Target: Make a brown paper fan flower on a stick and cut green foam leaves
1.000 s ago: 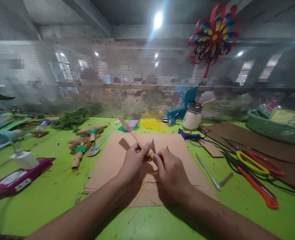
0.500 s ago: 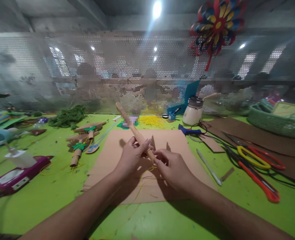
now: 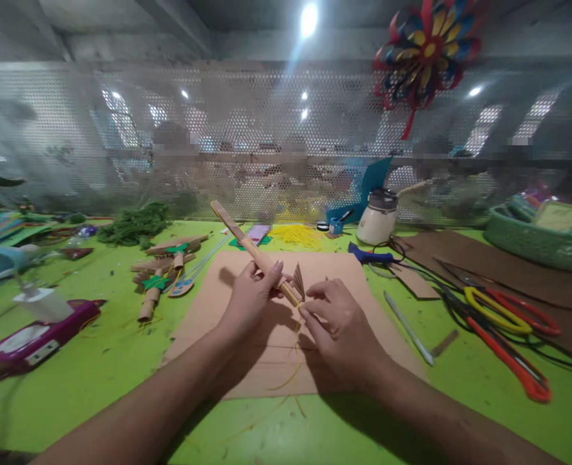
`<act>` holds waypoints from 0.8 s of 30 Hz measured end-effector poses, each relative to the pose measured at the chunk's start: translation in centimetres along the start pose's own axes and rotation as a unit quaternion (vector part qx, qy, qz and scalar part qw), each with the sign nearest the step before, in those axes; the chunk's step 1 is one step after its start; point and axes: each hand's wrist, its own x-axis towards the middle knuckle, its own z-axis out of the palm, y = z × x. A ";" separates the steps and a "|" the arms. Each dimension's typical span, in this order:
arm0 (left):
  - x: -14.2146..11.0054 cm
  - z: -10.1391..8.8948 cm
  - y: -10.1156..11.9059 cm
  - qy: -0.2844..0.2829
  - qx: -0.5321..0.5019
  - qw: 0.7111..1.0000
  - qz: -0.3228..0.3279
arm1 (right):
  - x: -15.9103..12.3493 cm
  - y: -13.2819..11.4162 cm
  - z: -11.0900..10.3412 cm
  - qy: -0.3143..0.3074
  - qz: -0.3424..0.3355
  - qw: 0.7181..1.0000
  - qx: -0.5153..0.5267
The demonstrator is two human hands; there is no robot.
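Note:
My left hand (image 3: 254, 290) is closed around a slim brown paper stick (image 3: 240, 236), which tilts up and away to the left. A small pleated brown paper fan (image 3: 298, 281) stands out from the stick near its lower end. My right hand (image 3: 341, 323) is at that lower end, thumb and forefinger pinched together by a thin yellow strand (image 3: 296, 352), its other fingers slightly raised. The strand hangs down over a stack of brown paper sheets (image 3: 208, 303). The exact grip at the right fingertips is partly hidden.
On the left lie finished-looking brown paper pieces with green stars (image 3: 154, 282) and a purple power strip (image 3: 38, 345). To the right are scissors (image 3: 499, 310), an orange cutter (image 3: 508, 361), a silver pen (image 3: 409, 329) and a blue glue gun (image 3: 370, 254). A jar (image 3: 377, 219) stands behind.
The stick's far end has swung left and nearer to flat. My right fingers have opened up somewhat and the pleated fan shows more. The yellow strand has shifted.

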 end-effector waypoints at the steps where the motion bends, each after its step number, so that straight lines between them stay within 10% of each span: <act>1: -0.1 0.0 0.0 -0.003 0.000 1.000 -0.005 | 0.1 0.0 -0.1 0.024 -0.004 1.000 0.005; 9: -1.1 0.8 0.4 -0.090 -0.060 0.993 -0.052 | 1.1 2.5 -0.2 0.061 0.182 0.975 0.109; 16: -0.8 0.5 0.4 -0.112 -0.061 0.990 -0.053 | 1.4 2.1 0.3 0.002 0.385 0.828 0.408; 24: -0.6 0.3 0.1 -0.130 -0.073 0.986 -0.076 | 1.7 2.0 -0.2 0.012 0.409 0.769 0.491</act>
